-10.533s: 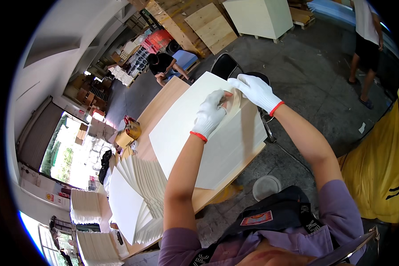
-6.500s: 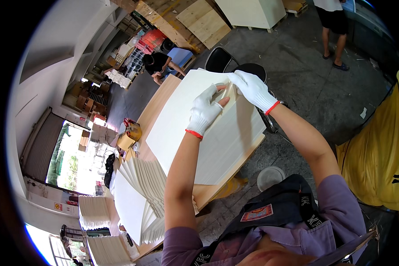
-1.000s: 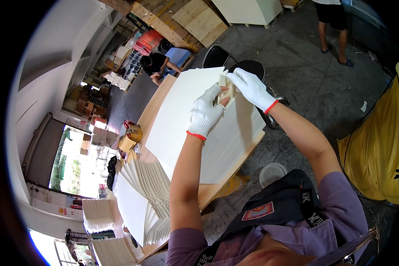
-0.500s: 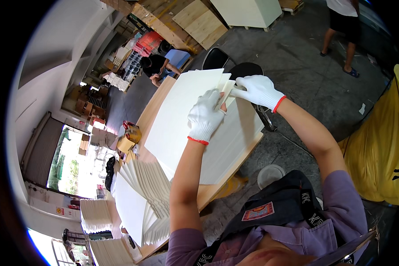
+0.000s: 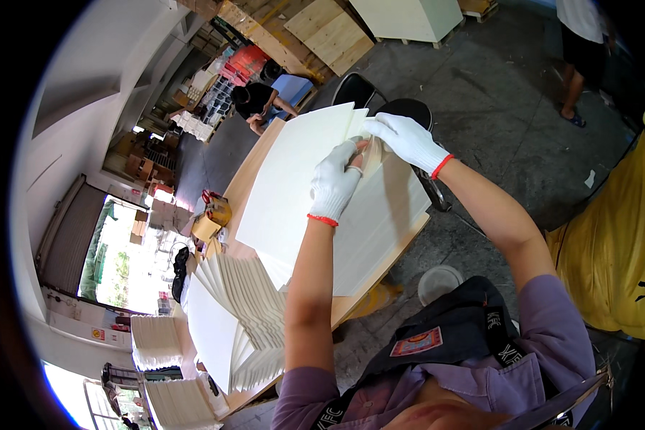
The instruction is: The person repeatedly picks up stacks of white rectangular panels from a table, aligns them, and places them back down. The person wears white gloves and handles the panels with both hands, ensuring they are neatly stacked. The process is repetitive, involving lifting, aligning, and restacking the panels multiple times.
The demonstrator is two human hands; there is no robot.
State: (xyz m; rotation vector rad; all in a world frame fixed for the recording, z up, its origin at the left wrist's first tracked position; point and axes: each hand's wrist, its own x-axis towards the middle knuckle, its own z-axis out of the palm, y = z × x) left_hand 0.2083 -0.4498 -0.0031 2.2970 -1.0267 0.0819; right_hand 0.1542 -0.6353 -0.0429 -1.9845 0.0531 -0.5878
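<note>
Large white sheets, like paper or thin card, lie on a larger pale stack on the wooden table. My left hand, in a white knit glove with a red cuff and bare fingertips, is closed on the sheets' right edge. My right hand, gloved alike, has its fingers bent onto the far right corner of the same sheets, close to the left fingertips. Several sheet edges are slightly lifted and fanned between the hands. The right fingertips are partly hidden.
A fanned pile of folded sheets lies at the table's near left, with more stacks beyond. A black chair and round stool stand past the table. Right are a yellow sack and white bucket. Two people are farther off.
My right hand has shifted slightly left, closer to my left hand. My left fingers have curled more at the sheet edge, and the edges between the hands are spread more. The standing person has moved right.
</note>
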